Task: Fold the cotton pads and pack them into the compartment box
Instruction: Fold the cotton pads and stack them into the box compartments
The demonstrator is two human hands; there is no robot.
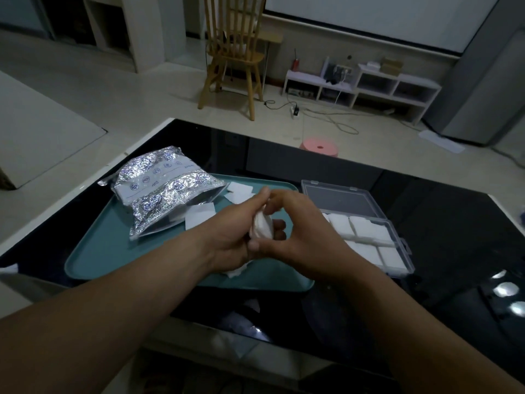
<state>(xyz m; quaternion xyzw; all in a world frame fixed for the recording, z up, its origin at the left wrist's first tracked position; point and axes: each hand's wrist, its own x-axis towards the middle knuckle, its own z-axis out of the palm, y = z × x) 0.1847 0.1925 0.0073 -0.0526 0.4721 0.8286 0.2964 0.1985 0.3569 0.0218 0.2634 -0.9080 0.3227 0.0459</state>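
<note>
Folding step in hand: left hand point(233, 234) and right hand point(301, 231) are both pinching one cotton pad point(262, 227), half-doubled, over the tray's point(93, 251) middle. Compartment box point(341, 199) is lying open on the desk point(454, 223), just beside the tray's right edge. Next, likely: pressing the crease, then carrying it right. Foil bag point(162, 191) is crowding the tray's far-left corner; the rightward path is looking open.

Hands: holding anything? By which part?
One folded cotton pad, between both hands: left hand cups its underside, right hand pinches its top and bottom edges.
</note>
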